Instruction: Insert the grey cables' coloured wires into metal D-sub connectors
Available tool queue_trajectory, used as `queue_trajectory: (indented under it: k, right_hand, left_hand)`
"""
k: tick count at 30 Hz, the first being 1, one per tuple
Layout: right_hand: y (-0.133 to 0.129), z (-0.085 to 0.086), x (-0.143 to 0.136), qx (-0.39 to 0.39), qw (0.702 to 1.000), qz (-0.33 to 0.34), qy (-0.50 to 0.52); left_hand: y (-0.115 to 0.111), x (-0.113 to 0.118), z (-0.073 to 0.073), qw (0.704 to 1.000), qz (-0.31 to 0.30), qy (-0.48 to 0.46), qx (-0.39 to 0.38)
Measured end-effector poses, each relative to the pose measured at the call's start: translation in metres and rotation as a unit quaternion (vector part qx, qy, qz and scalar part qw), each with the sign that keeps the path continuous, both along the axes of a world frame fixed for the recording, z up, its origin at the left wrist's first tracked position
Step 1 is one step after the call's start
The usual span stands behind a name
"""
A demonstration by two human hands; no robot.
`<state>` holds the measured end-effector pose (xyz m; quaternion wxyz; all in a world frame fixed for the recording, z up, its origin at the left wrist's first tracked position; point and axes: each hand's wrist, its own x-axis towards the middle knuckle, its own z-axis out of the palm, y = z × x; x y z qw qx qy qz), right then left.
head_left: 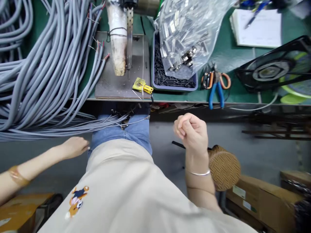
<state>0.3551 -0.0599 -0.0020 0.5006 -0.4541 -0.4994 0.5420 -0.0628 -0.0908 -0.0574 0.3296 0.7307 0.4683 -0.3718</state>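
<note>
My left hand hangs at my left side beside my jeans, below the grey cables. Its fingers are curled; what they hold, if anything, is hidden. In front of the table edge, my right hand is raised with its fingers folded into a loose pinch, and I cannot make out anything in it. Thin grey cables lie across my lap. On the table, a yellow tool rests on the dark metal plate. Blue-handled pliers and orange-handled cutters lie near the edge.
A blue tray holds small black pieces, with a clear bag of metal connectors over it. A fan and a paper pad are at the right. A round woven stool and cardboard boxes stand on the floor.
</note>
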Motion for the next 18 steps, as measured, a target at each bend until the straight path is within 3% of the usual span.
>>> queue_trajectory:
  k: [3, 5, 7, 9, 10, 13, 16, 18]
  right_hand:
    - [0.011, 0.026, -0.006, 0.073, 0.965, 0.174, -0.181]
    - [0.015, 0.044, -0.011, 0.12, 0.916, 0.284, -0.257]
    - [0.015, 0.057, -0.016, 0.131, 0.872, 0.37, -0.294]
    - [0.01, 0.064, -0.02, 0.138, 0.834, 0.427, -0.321]
    - [0.007, 0.066, -0.022, 0.147, 0.818, 0.446, -0.332]
    - [-0.003, 0.067, -0.026, 0.191, 0.786, 0.468, -0.355]
    - [-0.009, 0.066, -0.032, 0.265, 0.782, 0.446, -0.346]
    - [-0.011, 0.065, -0.036, 0.303, 0.801, 0.385, -0.345]
  left_hand:
    - [0.029, 0.018, 0.022, 0.99, -0.123, -0.062, 0.045]
    - [0.047, 0.041, 0.03, 0.984, -0.132, -0.109, 0.043]
    - [0.061, 0.068, 0.024, 0.98, -0.111, -0.162, 0.019]
    - [0.075, 0.095, 0.002, 0.976, -0.04, -0.214, 0.02]
    - [0.082, 0.107, -0.013, 0.974, 0.021, -0.224, 0.041]
    - [0.105, 0.139, -0.066, 0.967, 0.097, -0.212, 0.103]
    - [0.125, 0.168, -0.113, 0.949, 0.175, -0.215, 0.149]
    - [0.134, 0.186, -0.136, 0.933, 0.224, -0.221, 0.175]
